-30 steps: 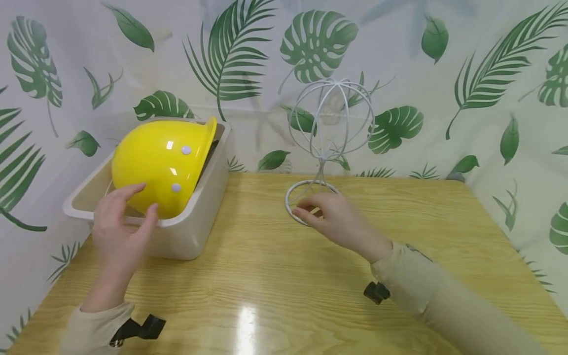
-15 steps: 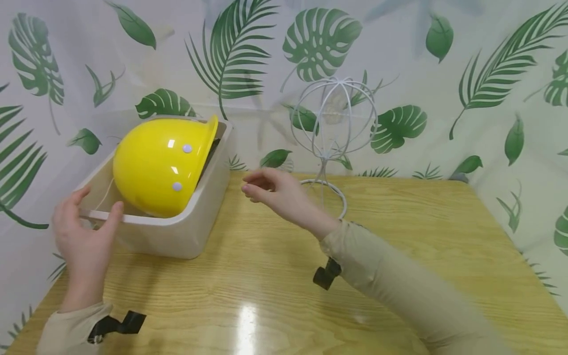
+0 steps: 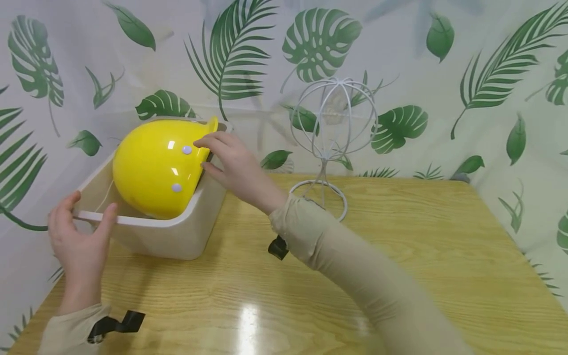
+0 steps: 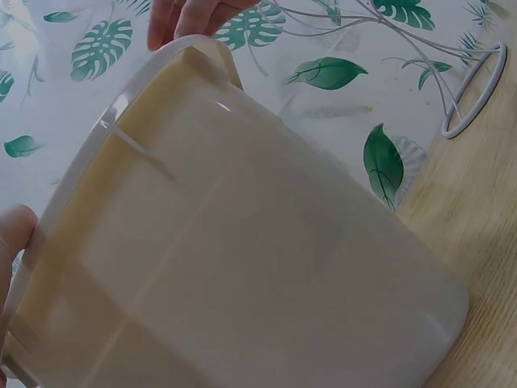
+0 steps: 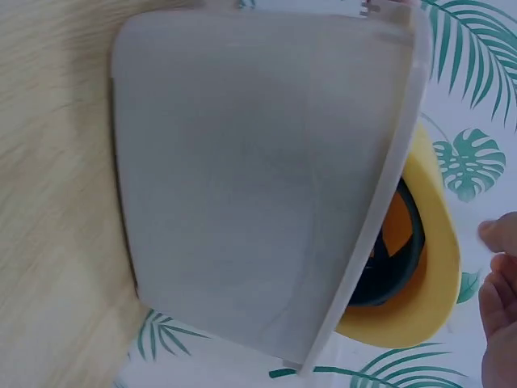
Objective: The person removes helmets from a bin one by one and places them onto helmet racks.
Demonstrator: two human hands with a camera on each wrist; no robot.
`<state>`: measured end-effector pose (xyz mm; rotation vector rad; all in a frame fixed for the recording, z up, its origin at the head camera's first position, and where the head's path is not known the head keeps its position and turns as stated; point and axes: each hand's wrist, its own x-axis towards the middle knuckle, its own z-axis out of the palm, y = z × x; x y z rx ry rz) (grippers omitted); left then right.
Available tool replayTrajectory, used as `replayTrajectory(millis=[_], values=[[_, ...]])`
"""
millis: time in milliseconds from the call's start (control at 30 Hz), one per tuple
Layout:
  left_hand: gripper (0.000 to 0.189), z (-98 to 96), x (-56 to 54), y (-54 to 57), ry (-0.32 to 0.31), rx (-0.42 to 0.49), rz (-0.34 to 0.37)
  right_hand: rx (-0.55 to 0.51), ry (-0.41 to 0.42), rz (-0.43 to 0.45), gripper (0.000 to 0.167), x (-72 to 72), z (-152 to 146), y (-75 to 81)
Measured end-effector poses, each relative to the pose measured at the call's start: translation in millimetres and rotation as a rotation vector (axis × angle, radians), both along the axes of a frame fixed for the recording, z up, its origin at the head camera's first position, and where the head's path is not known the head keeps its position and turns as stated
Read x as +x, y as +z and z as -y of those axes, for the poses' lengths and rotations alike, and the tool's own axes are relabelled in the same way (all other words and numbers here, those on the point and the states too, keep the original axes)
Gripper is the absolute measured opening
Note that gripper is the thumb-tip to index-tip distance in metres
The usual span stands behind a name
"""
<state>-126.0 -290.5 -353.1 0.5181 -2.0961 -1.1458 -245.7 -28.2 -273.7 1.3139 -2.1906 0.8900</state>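
Note:
A glossy yellow hard hat (image 3: 153,167) lies tilted inside a white plastic bin (image 3: 155,241), its brim toward the bin's right wall. My left hand (image 3: 80,241) holds the near left part of the bin's rim, thumb and fingers spread along it; a bit of it shows at the rim in the left wrist view. My right hand (image 3: 232,162) hovers over the right rim, thumb and fingers apart around the hat's brim edge. The right wrist view shows a gap between those fingers (image 5: 501,238) and the yellow brim (image 5: 444,299). Dark inner straps (image 5: 396,267) show under the brim.
A white wire stand (image 3: 321,155) with a globe-shaped top and ring base stands right of the bin, near the table's back edge. The wood table (image 3: 355,276) carries both. A leaf-patterned sheet (image 3: 257,49) hangs behind and to the sides.
My right hand has moved left from the wire stand's base to the hat's brim. My left hand has shifted left and down from beside the hat onto the bin's rim.

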Motion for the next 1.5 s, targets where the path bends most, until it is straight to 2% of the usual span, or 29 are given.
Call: replayTrajectory(millis=[100,233,367,633,833,1033,1133,1233,1500], values=[[0.065,-0.9,-0.2,-2.2,-0.019,-0.005,-0.025,0.058,0.028,-0.062,0.034,-6.2,3.5,3.6],[0.065,0.2,-0.2,-4.8,-0.040,-0.024,-0.047,0.125,0.031,-0.064,0.039,-14.1,3.1,2.5],[0.065,3.3,1.3,-7.1,-0.056,-0.036,-0.058,0.160,0.026,-0.116,0.032,-20.8,4.7,-1.6],[0.064,8.8,4.8,-11.5,-0.073,-0.050,-0.079,0.227,-0.018,-0.374,0.016,-28.8,13.4,-12.2],[0.065,10.6,5.6,-13.3,-0.076,-0.047,-0.080,0.253,-0.090,-0.606,0.015,-32.3,16.8,-18.0],[0.065,11.1,6.2,-12.9,-0.085,-0.046,-0.082,0.268,-0.134,-0.780,0.018,-36.4,19.0,-19.8],[0.066,10.9,6.5,-12.3,-0.091,-0.038,-0.081,0.240,-0.140,-0.812,0.019,-37.3,21.0,-17.5],[0.067,11.2,6.2,-12.3,-0.100,-0.027,-0.082,0.206,-0.137,-0.806,0.022,-36.6,22.2,-12.6],[0.069,12.8,6.1,-11.3,-0.099,-0.021,-0.075,0.199,-0.163,-0.832,0.025,-33.6,19.5,-1.4]])
